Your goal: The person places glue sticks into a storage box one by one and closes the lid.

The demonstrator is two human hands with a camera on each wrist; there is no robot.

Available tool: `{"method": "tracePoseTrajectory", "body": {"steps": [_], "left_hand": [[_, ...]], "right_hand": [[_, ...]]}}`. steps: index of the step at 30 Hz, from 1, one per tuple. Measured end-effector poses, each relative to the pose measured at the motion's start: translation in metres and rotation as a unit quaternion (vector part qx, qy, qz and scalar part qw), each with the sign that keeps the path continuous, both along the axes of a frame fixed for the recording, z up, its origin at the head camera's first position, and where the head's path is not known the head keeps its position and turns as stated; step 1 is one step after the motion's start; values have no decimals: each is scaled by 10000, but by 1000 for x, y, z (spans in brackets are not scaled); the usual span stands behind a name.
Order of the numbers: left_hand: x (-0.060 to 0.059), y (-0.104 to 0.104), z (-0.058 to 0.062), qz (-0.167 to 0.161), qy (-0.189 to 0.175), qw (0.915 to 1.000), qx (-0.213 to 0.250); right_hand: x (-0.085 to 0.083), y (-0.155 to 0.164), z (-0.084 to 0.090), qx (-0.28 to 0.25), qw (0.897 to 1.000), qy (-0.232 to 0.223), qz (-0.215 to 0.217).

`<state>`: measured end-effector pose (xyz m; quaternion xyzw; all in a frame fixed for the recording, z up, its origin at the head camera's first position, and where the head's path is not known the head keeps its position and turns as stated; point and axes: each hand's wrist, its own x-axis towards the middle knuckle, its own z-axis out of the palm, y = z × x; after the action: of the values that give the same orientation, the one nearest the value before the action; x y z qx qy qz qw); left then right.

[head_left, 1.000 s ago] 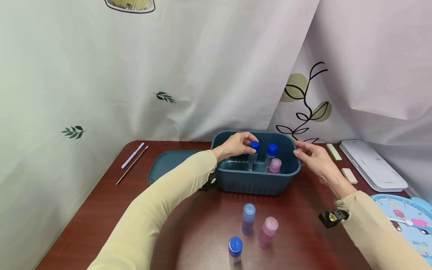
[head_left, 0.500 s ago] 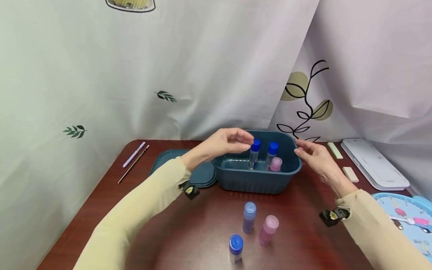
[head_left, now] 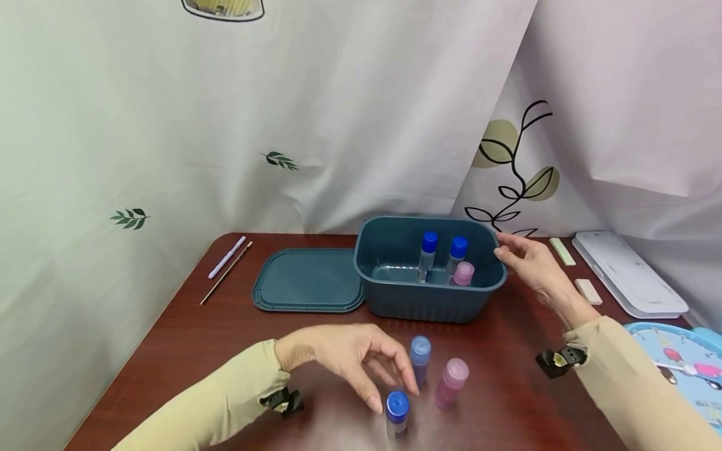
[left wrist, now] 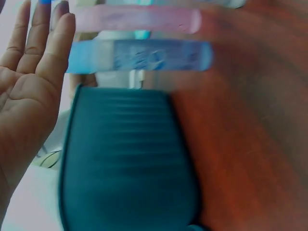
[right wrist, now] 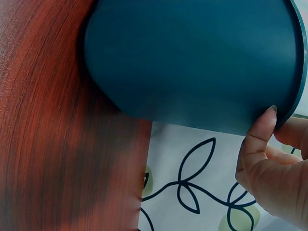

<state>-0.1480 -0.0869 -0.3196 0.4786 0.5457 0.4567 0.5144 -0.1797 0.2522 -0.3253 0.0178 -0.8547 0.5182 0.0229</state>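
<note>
My left hand (head_left: 355,357) hovers over the table, thumb and fingers spread at the cap of a blue-capped glue stick (head_left: 397,407) and holding nothing. Just behind stands a light blue glue stick (head_left: 420,351), with a pink one (head_left: 454,379) to its right; the left wrist view shows both, light blue (left wrist: 144,55) and pink (left wrist: 139,18). At the dark teal bin (head_left: 429,304), my right hand (head_left: 533,269) pinches the right end of the rim between thumb and fingers. Inside stand two blue-capped glue sticks (head_left: 429,244) and a pink-capped one (head_left: 464,273).
A flat teal lid (head_left: 310,279) lies left of the bin. Farther left are a lilac pen (head_left: 227,257) and a thin pencil (head_left: 217,285). On the right lie two pale blocks (head_left: 588,291), a white case (head_left: 632,272) and a blue clock (head_left: 677,363).
My left hand has let go of a blue-capped glue stick inside the bin, lifted out and come forward to the sticks on the table. The right hand stays at the rim.
</note>
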Motion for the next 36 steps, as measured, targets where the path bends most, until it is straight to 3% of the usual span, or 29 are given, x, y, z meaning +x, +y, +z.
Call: {"method": "tracePoseTrajectory", "body": {"steps": [7,10,13,16,19,23,27,31,36], "left_hand": [[11,0,-21,26,-213,9994,-260],[11,0,-22,157,-220,9992,-278],[7,-3,-14,254,-130,9995,-124],[-5,-8,3,389,81,9988,302],[-22,-13,30,773,468,9925,819],[-46,-15,66,1610,982,9738,1267],[-68,-6,88,2220,1370,9549,1421],[-88,14,89,2585,1726,9391,1464],[-104,44,65,2990,1820,9292,1187]], "right_hand": [[2,-1,0,21,10000,29,-21],[3,-1,-1,-9,10000,20,-47],[3,-1,-1,-64,10000,-7,-30],[2,-1,-1,-90,10000,-22,8],[2,-2,0,-84,10000,5,11],[2,-1,0,-53,10000,30,-11],[2,0,0,-61,10000,-19,2],[2,0,0,-62,10000,-10,-2],[2,-1,-2,-26,10000,47,11]]}}
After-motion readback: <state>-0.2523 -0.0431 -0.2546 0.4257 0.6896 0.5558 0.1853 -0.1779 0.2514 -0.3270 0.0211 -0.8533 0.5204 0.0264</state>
